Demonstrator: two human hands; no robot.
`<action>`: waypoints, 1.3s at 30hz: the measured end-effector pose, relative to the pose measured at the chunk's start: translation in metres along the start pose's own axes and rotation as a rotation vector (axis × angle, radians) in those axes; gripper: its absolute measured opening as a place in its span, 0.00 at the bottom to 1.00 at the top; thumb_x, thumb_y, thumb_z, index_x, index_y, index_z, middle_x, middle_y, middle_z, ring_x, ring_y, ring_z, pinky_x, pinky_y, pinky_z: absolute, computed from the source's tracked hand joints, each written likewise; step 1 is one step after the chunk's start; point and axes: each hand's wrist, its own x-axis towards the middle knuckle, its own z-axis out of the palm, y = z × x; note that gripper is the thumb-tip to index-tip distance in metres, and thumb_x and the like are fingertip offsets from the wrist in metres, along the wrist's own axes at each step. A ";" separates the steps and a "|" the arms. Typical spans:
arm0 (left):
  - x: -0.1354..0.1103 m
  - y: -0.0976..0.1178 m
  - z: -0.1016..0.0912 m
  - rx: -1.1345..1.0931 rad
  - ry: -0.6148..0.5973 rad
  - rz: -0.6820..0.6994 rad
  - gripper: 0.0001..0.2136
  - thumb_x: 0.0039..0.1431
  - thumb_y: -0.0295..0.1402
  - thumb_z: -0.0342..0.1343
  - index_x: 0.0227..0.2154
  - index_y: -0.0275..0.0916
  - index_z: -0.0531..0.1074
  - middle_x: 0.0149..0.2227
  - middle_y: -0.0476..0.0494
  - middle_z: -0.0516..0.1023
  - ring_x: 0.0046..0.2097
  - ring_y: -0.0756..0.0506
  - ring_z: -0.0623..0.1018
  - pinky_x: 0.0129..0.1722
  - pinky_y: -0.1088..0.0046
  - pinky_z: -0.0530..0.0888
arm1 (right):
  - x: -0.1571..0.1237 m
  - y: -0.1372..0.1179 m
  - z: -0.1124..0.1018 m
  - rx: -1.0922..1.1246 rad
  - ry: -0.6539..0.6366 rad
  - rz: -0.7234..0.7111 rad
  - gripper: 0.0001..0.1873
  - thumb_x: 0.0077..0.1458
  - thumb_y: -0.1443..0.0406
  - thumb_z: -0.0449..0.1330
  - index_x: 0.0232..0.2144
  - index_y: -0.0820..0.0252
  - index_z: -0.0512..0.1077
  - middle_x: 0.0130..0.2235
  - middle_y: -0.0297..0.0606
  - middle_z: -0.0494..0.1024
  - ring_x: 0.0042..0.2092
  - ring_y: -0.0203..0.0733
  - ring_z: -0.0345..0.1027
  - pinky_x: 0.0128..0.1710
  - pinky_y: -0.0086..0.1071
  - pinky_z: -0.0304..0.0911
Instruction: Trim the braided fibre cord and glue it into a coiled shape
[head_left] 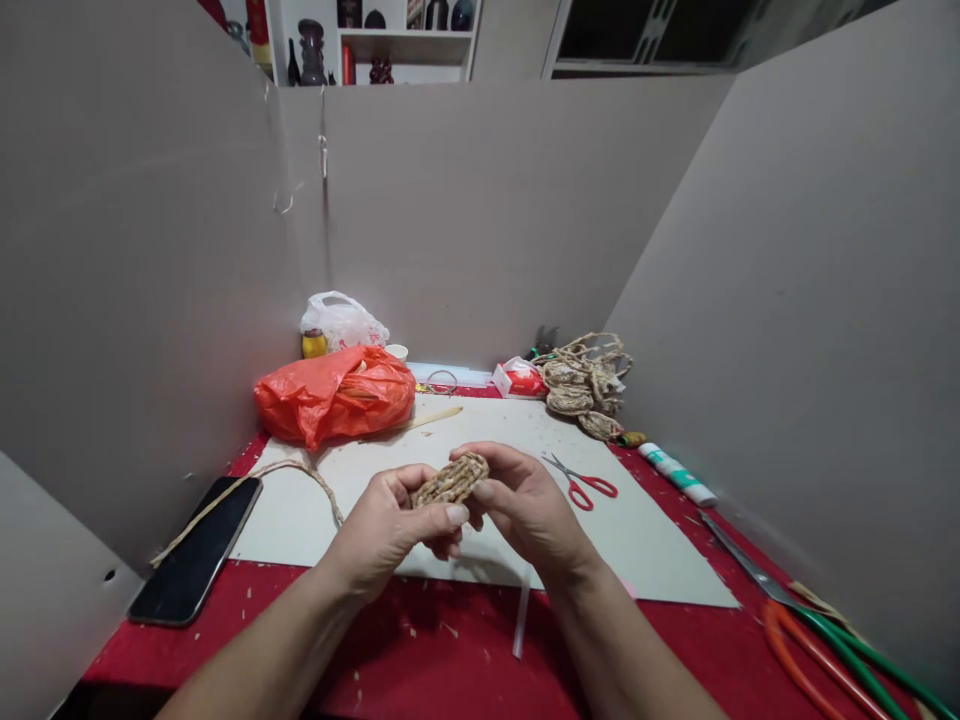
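Observation:
A small oval piece of coiled straw braid [452,480] is held up between both hands, above the white board [495,430]. My left hand [394,525] grips its left end, with the thumb along the lower edge. My right hand [521,500] pinches the right end between thumb and fingers. Some fingertips are hidden behind the braid. From beside my left hand a length of straw cord [289,466] curves left over the board and across a black phone [196,550]. Whether this cord joins the braid cannot be seen.
Red-handled scissors [581,482] lie right of my hands. Large shears [776,595] rest at the right edge. A red plastic bag [337,395] sits back left, and a pile of straw braids [585,380] back right. Grey partitions [487,200] enclose the red-covered table [442,650].

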 end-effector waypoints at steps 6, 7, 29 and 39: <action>-0.002 0.002 0.002 0.132 0.039 0.044 0.11 0.49 0.36 0.63 0.31 0.33 0.74 0.23 0.49 0.72 0.19 0.57 0.62 0.18 0.80 0.56 | -0.001 -0.002 0.001 0.011 -0.003 0.020 0.14 0.40 0.62 0.71 0.33 0.58 0.79 0.27 0.34 0.75 0.25 0.33 0.65 0.19 0.25 0.62; -0.003 0.002 0.003 0.155 0.059 0.064 0.11 0.49 0.37 0.63 0.30 0.33 0.74 0.23 0.49 0.72 0.21 0.56 0.62 0.19 0.80 0.57 | -0.001 -0.003 0.001 0.014 -0.001 0.023 0.14 0.40 0.62 0.71 0.33 0.58 0.79 0.26 0.35 0.75 0.25 0.34 0.65 0.19 0.25 0.61; -0.005 -0.004 0.005 -0.008 0.030 -0.045 0.12 0.45 0.37 0.65 0.27 0.32 0.75 0.19 0.51 0.67 0.18 0.58 0.56 0.18 0.77 0.48 | -0.006 0.002 -0.003 -0.104 0.007 0.026 0.15 0.41 0.55 0.70 0.30 0.58 0.79 0.25 0.37 0.74 0.24 0.38 0.68 0.20 0.29 0.64; -0.002 -0.006 0.004 -0.123 0.028 -0.050 0.13 0.41 0.37 0.67 0.26 0.31 0.75 0.22 0.48 0.71 0.18 0.58 0.59 0.17 0.76 0.48 | -0.004 0.002 0.001 -0.175 0.076 0.025 0.20 0.32 0.54 0.73 0.30 0.55 0.81 0.25 0.40 0.75 0.22 0.40 0.67 0.18 0.31 0.64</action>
